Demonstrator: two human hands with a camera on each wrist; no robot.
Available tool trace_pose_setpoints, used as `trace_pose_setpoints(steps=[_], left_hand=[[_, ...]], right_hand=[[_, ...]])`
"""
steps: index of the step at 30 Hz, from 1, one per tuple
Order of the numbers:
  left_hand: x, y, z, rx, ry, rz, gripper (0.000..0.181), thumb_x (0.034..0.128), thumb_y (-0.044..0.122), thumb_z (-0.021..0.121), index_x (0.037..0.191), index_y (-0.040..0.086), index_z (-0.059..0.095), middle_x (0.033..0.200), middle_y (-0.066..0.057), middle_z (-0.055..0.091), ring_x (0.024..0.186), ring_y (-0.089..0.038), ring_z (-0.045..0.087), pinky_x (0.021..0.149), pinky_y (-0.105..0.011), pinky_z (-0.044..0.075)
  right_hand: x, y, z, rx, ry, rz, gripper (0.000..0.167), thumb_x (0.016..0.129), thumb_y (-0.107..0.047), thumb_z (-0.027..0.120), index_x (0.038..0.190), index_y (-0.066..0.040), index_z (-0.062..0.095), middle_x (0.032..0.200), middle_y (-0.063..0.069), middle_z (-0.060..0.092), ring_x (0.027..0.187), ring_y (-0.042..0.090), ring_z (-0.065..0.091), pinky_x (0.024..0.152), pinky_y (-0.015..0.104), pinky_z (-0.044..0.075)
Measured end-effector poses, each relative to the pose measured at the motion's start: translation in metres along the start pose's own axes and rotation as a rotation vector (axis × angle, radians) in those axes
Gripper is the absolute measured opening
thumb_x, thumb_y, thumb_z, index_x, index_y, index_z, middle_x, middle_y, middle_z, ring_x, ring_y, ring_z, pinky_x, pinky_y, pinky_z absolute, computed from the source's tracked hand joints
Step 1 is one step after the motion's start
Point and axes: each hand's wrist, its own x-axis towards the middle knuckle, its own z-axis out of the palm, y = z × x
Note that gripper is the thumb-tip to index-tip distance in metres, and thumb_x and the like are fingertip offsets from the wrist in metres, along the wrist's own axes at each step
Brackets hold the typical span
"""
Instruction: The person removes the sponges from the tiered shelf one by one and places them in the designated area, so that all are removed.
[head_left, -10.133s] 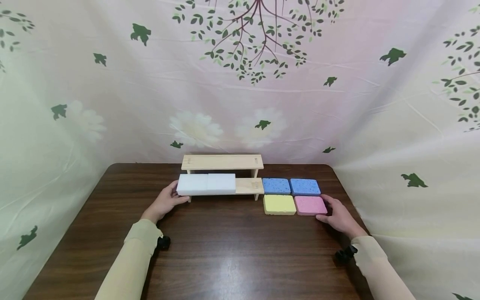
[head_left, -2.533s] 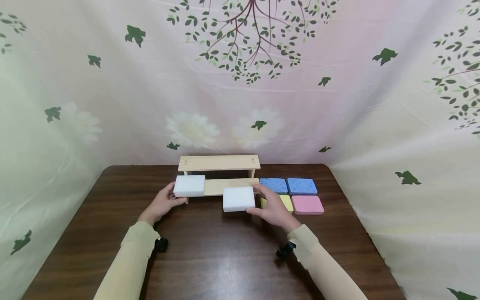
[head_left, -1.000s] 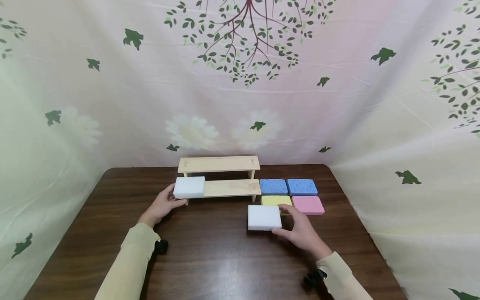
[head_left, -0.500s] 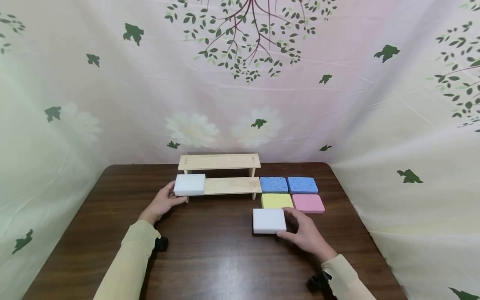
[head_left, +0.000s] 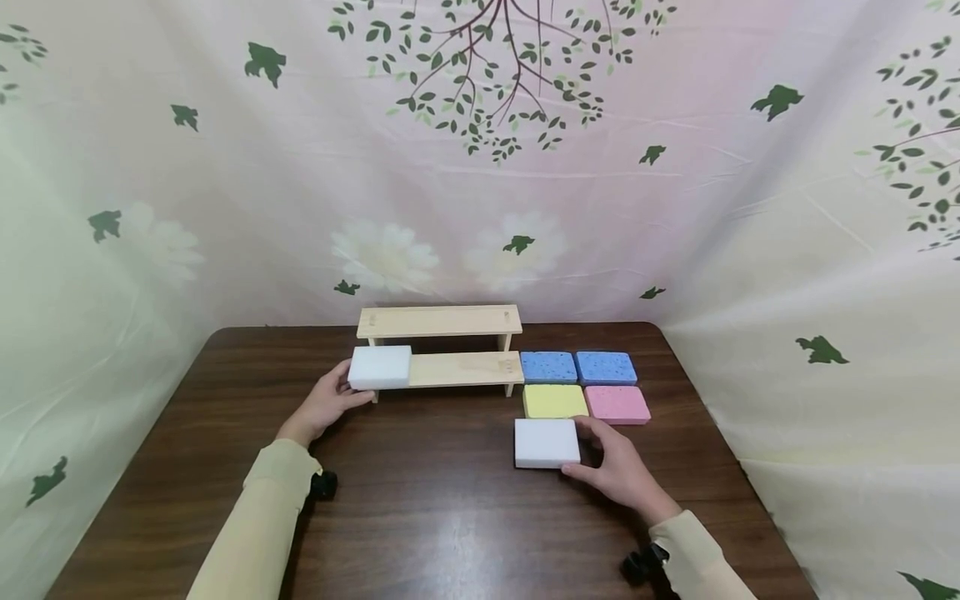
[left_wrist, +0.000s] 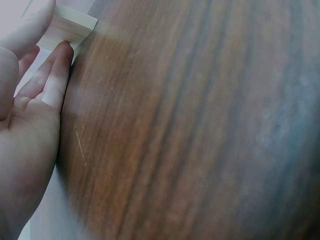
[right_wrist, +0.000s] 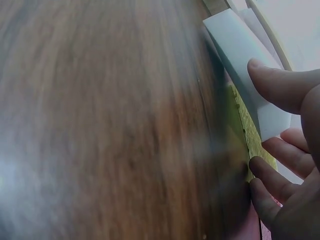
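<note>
My right hand [head_left: 617, 467] grips a white sponge [head_left: 547, 443] by its right end, thumb in front and fingers behind. It is just in front of the yellow sponge [head_left: 554, 401]; whether it touches the table I cannot tell. In the right wrist view the thumb presses the white sponge [right_wrist: 240, 50] and two fingers lie loose beside it. My left hand [head_left: 324, 407] stays at the left end of the lower wooden shelf [head_left: 465, 369], beside another white sponge [head_left: 379, 367]. In the left wrist view its nearly straight fingers reach the shelf end [left_wrist: 75, 27].
Two blue sponges [head_left: 548, 367] lie right of the shelf, behind the yellow one and a pink sponge [head_left: 617, 404]. An upper wooden shelf [head_left: 439, 321] stands behind the lower one. A patterned cloth [head_left: 450, 192] hangs behind the brown table [head_left: 420, 517].
Ten seconds ago both white sponges lay side by side on the lower shelf. My right hand has taken one and brought it forward and right; lately it moves slightly right. The left hand stays put.
</note>
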Motion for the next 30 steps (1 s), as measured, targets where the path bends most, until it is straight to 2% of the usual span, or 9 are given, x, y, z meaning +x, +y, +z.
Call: trace_pose_setpoints(steps=[7,21,30], left_hand=[[0.000,0.000,-0.001,-0.005,-0.002,-0.002,0.087,0.0964,0.015,0.079,0.165,0.005,0.028,0.159,-0.025,0.043,0.143,-0.039,0.047,0.106,-0.030,0.047],[-0.002,-0.001,0.000,-0.033,0.000,0.001,0.083,0.0957,0.013,0.080,0.163,0.006,0.032,0.156,-0.024,0.047,0.141,-0.038,0.049,0.100,-0.022,0.048],[-0.001,0.000,0.000,-0.034,-0.004,0.006,0.085,0.0956,0.015,0.080,0.164,0.006,0.030,0.157,-0.023,0.045,0.142,-0.037,0.048,0.102,-0.025,0.048]], right_hand=[[0.000,0.003,-0.004,-0.014,-0.021,0.003,0.087,0.080,-0.036,0.094,0.151,-0.010,0.052,0.141,0.013,0.064,0.128,0.031,0.061,0.104,0.054,0.053],[0.000,0.013,-0.015,-0.075,-0.081,0.043,0.087,0.080,-0.041,0.093,0.151,-0.009,0.053,0.146,0.015,0.060,0.131,0.035,0.059,0.105,0.055,0.051],[0.000,0.016,-0.019,-0.111,-0.088,0.030,0.086,0.081,-0.037,0.094,0.150,-0.008,0.053,0.145,0.015,0.060,0.130,0.034,0.060,0.104,0.055,0.053]])
